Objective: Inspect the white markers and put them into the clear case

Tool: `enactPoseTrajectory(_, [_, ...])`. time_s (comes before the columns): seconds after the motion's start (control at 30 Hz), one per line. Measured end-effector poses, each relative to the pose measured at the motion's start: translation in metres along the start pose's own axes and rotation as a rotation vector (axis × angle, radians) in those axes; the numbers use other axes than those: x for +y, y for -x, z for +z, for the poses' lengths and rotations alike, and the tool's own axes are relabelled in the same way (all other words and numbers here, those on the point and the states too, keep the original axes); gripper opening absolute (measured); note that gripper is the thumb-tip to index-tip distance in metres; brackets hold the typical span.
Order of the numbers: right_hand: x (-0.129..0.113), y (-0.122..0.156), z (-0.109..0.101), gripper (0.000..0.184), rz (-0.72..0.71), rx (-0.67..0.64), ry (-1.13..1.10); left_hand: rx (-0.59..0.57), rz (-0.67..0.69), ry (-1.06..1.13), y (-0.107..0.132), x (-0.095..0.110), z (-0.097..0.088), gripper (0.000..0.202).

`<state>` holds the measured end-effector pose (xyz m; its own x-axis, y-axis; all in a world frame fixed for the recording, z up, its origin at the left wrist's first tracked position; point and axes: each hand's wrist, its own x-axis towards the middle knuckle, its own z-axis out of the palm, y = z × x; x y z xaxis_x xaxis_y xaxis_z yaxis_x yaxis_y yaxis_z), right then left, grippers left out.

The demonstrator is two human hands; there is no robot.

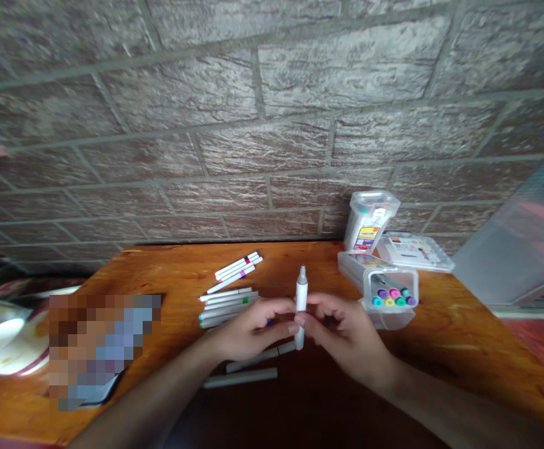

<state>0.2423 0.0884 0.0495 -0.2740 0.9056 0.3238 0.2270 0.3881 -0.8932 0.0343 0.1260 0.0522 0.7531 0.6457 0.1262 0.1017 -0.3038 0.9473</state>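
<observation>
Both hands meet over the middle of a wooden table [169, 274]. My left hand [253, 327] and my right hand [341, 337] pinch one white marker [301, 299] between their fingertips. The marker stands upright with its grey tip bare and pointing up. Several white markers [227, 302] with coloured ends lie in a loose row just left of my hands. A smaller bunch of markers [238, 265] lies farther back. Two grey-white markers [241, 376] lie on the table below my left wrist.
A clear plastic case [391, 296] on its side shows coloured marker caps, right of my hands. Behind it stand an upright clear case [369, 218] and a flat pack [416, 249]. A brick wall [272, 125] backs the table. A pixelated patch covers the left.
</observation>
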Motion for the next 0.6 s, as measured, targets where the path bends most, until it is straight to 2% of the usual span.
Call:
enactPoseTrajectory(0.23, [0.009,0.007,0.005,0.028,0.060,0.038,-0.115,-0.034,-0.028,0.046,0.001,-0.005,0.000,0.027])
enactPoseTrajectory(0.43, [0.012,0.014,0.005,0.024,0.081,0.037,-0.166,-0.071,-0.041,-0.012,0.002,-0.005,-0.001,0.026])
enactPoseTrajectory(0.6, [0.010,0.015,0.000,0.021,0.076,0.042,-0.221,-0.103,-0.074,0.031,0.001,-0.001,-0.001,0.028])
